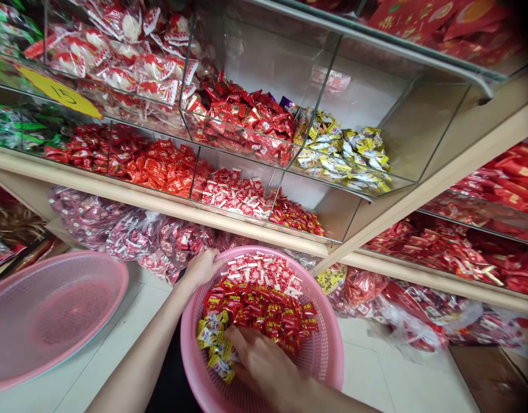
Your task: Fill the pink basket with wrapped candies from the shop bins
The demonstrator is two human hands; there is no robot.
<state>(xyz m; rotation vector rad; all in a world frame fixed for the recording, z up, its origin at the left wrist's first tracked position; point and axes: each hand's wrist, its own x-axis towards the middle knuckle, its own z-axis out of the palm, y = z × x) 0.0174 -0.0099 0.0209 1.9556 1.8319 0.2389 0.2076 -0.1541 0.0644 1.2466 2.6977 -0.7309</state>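
A round pink plastic basket (335,344) holds wrapped candies in separate groups. Red-and-white candies (264,272) lie at its far side, and red candies with yellow lettering (272,312) fill the middle. A small group of yellow-and-white wrapped candies (214,338) sits at the left. My left hand (204,268) grips the basket's far left rim. Inside the basket, my right hand (264,358) reaches down with its fingers curled against the yellow-and-white candies; its fingertips are partly hidden among them.
Glass-fronted shelf bins (242,135) of wrapped candies rise ahead, with a wooden shelf edge (160,203) below. Another pink basket (61,310) stands on the floor at left. Bagged candies (130,232) lie under the shelf. A cardboard box (483,373) is at lower right.
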